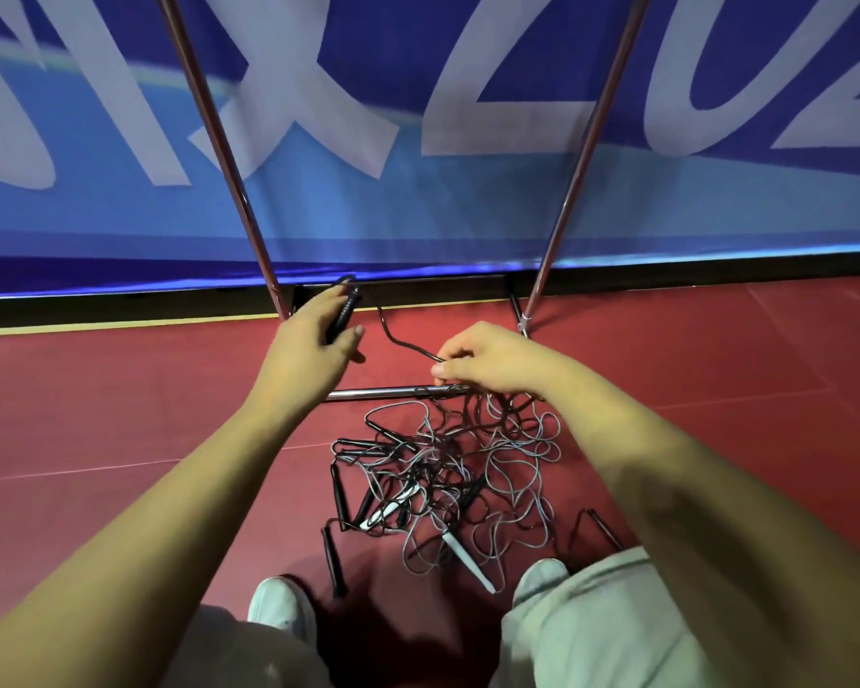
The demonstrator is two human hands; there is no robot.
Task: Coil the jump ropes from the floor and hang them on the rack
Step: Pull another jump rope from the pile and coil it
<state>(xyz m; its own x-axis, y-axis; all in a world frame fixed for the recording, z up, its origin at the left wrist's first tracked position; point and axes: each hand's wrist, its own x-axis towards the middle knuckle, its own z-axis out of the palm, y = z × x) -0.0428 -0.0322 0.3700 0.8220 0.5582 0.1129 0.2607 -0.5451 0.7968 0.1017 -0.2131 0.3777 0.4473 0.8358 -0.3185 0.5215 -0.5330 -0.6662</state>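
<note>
While the left grip point(314, 340) curled round a black handle point(344, 310), its cord point(398, 341) ran to the right grip point(487, 360), pinched at the fingertips. Other jump ropes point(448, 469) lay tangled on the red floor point(120, 414) by the rack point(393, 392) base bar. Advice: draw the cord slowly, tease snags free, make even loops, no yanking.
</note>
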